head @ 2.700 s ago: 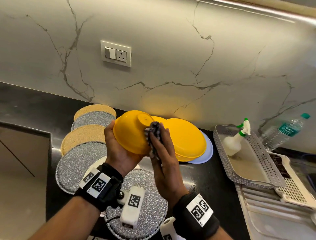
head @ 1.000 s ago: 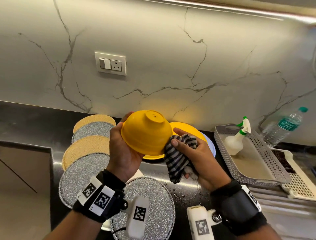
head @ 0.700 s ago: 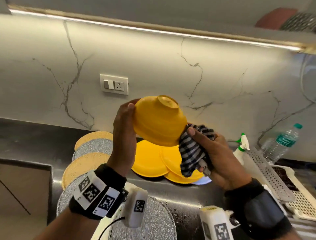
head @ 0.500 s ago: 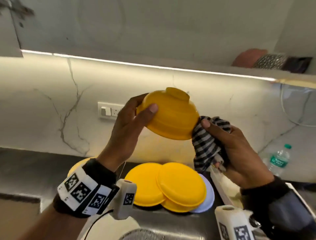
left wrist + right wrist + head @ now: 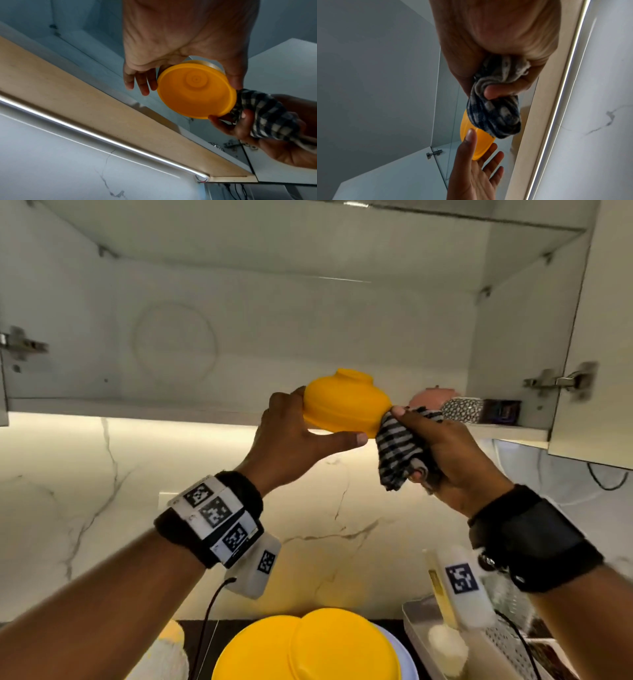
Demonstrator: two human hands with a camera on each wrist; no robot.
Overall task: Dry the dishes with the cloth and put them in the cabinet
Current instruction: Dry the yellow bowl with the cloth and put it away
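- Yellow bowl (image 5: 346,405) — held upside down at the front edge of the open cabinet (image 5: 239,337), level with its bottom shelf.
- Left hand (image 5: 291,440) — grip closed on the bowl: thumb under the rim, fingers behind its far side.
- Right hand (image 5: 445,453) — grip closed round the bunched striped cloth (image 5: 399,453); thumb and cloth touch the bowl's right rim.
- Cabinet shelf, right end: a pinkish pot (image 5: 430,398) and a patterned container (image 5: 462,409).
- Tabletop below: stacked yellow plates (image 5: 308,648).

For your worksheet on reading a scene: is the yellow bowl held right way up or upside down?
Upside down. The bowl has its small foot ring on top in the head view, and the left wrist view looks up into its open mouth.
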